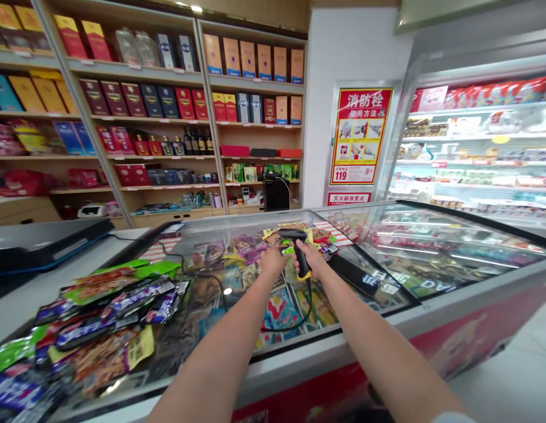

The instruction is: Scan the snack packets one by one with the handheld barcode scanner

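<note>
My right hand (310, 259) is wrapped round the grip of a black and yellow barcode scanner (302, 258), its head pointing left. Beside it, on the left, my left hand (273, 260) is closed, with a small bright green snack packet (288, 250) at its fingertips. Both hands are above the glass lid of a chest freezer (273, 369). Around and behind them lies a loose heap of snack packets (246, 248), purple, yellow and green. From the scanner's base a black cable (308, 305) loops down and away to the left.
A larger pile of snack packets (118, 305) covers the freezer's left end. Left of it, a black device (43, 244) stands on a white counter. Behind are shelves of boxed goods (143, 100), a red fire-hydrant notice (361, 136) and a lit display fridge (471, 141).
</note>
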`<state>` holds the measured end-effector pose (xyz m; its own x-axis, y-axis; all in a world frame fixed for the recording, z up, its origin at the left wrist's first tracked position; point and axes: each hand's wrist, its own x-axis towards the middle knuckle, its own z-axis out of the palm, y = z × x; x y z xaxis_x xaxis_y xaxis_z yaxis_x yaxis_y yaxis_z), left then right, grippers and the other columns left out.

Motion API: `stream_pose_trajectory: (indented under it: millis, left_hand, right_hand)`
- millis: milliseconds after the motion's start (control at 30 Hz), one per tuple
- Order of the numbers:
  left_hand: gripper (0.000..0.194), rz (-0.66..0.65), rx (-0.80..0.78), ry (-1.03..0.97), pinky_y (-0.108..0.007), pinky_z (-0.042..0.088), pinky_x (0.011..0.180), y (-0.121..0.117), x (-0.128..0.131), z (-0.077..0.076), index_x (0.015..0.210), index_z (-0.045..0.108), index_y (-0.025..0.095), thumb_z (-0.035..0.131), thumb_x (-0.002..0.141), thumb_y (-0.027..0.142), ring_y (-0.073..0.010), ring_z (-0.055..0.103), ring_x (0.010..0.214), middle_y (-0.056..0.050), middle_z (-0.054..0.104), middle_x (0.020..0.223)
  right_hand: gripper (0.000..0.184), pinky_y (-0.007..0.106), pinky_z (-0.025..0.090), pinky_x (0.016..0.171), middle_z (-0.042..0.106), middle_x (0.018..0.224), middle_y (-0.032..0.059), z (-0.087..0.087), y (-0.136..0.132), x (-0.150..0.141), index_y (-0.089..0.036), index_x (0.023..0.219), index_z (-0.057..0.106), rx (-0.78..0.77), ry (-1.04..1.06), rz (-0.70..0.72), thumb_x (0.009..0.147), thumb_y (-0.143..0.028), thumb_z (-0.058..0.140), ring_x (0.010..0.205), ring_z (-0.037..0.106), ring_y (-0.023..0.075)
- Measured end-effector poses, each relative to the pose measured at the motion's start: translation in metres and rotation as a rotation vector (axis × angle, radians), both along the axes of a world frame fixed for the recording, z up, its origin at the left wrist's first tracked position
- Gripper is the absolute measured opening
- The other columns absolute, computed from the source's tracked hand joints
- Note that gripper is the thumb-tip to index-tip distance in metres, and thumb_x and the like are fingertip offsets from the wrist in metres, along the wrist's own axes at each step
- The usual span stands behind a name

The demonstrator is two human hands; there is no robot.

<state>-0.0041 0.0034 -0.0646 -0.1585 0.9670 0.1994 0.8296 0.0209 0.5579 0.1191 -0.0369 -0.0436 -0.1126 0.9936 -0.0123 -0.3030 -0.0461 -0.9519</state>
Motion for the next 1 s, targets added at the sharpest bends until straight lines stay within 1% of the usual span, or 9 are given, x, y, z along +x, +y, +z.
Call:
stream_pose_trajectory:
  millis: [67,133,267,333,433,567,667,833,1000]
  left_hand:
    - [0.051,-0.052,-0.024,0.118,-0.047,0.039,0.096,0.005,0.007,-0.002,0.111,0.063,0.019,0.063,0.072,0.052,-0.0338,0.049,0.12,-0.016,0.06,0.125]
    - [0.05,-0.091,-0.039,0.199,-0.046,0.038,0.097,0.008,0.01,-0.003,0.113,0.063,0.018,0.06,0.075,0.051,-0.0338,0.047,0.122,-0.017,0.057,0.128]
    - [0.031,-0.072,-0.033,0.174,-0.043,0.039,0.095,0.011,0.007,-0.002,0.103,0.065,0.022,0.061,0.077,0.037,-0.0305,0.051,0.118,-0.013,0.062,0.12]
    - [0.019,-0.071,-0.03,0.09,-0.039,0.041,0.091,0.012,0.004,-0.004,0.095,0.064,0.022,0.06,0.078,0.028,-0.0269,0.057,0.109,-0.009,0.068,0.106]
    - [0.011,-0.012,0.058,-0.162,-0.032,0.044,0.08,0.019,-0.003,-0.007,0.091,0.06,0.02,0.054,0.083,0.023,-0.0212,0.063,0.089,-0.006,0.068,0.087]
    - [0.006,0.179,0.269,-0.522,-0.028,0.045,0.072,0.033,-0.022,-0.013,0.086,0.054,0.019,0.05,0.083,0.021,-0.017,0.061,0.075,-0.002,0.062,0.076]
    - [0.002,0.265,0.357,-0.694,-0.027,0.045,0.071,0.043,-0.034,-0.018,0.08,0.05,0.02,0.052,0.081,0.019,-0.0145,0.058,0.071,0.001,0.057,0.072]
    - [0.008,0.297,0.437,-0.755,-0.027,0.045,0.075,0.047,-0.04,-0.018,0.077,0.046,0.021,0.052,0.08,0.019,-0.0138,0.057,0.072,0.002,0.056,0.074]
    - [0.005,0.299,0.418,-0.725,-0.029,0.044,0.079,0.045,-0.039,-0.017,0.079,0.046,0.022,0.05,0.082,0.02,-0.0169,0.058,0.079,-0.001,0.058,0.078]
  right_hand:
    - [0.038,0.021,0.042,0.034,0.055,0.05,-0.0056,-0.005,0.003,0.008,-0.019,0.077,0.047,0.0,0.04,-0.026,0.077,-0.052,0.065,0.035,0.048,0.0088]
    - [0.038,0.021,0.042,0.034,0.056,0.051,-0.0048,-0.007,0.004,0.013,-0.019,0.078,0.047,-0.003,0.066,-0.032,0.077,-0.053,0.065,0.035,0.049,0.009]
    - [0.037,0.021,0.043,0.034,0.058,0.055,-0.0031,-0.004,0.0,0.013,-0.019,0.081,0.049,0.015,0.082,-0.025,0.077,-0.051,0.067,0.036,0.048,0.0083]
    - [0.038,0.021,0.043,0.034,0.059,0.056,-0.003,-0.002,-0.002,0.011,-0.019,0.082,0.049,0.025,0.072,-0.017,0.074,-0.051,0.068,0.037,0.049,0.0084]
    - [0.042,0.021,0.042,0.034,0.058,0.055,-0.0048,-0.002,-0.003,0.009,-0.02,0.085,0.048,0.03,0.041,0.01,0.071,-0.052,0.07,0.036,0.049,0.0089]
    - [0.047,0.022,0.043,0.035,0.056,0.053,-0.0062,-0.004,-0.006,0.01,-0.02,0.09,0.049,0.047,-0.011,0.082,0.068,-0.055,0.07,0.037,0.049,0.0091]
    - [0.047,0.022,0.042,0.035,0.056,0.053,-0.0063,-0.004,-0.009,0.01,-0.02,0.088,0.048,0.037,-0.088,0.132,0.068,-0.056,0.069,0.037,0.049,0.0091]
    - [0.043,0.022,0.041,0.036,0.055,0.053,-0.0061,-0.007,-0.01,0.009,-0.02,0.081,0.046,0.021,-0.248,0.186,0.071,-0.056,0.068,0.037,0.049,0.0087]
    - [0.043,0.022,0.041,0.036,0.055,0.053,-0.0068,-0.01,-0.008,0.01,-0.021,0.086,0.046,0.017,-0.261,0.172,0.073,-0.056,0.067,0.037,0.048,0.0089]
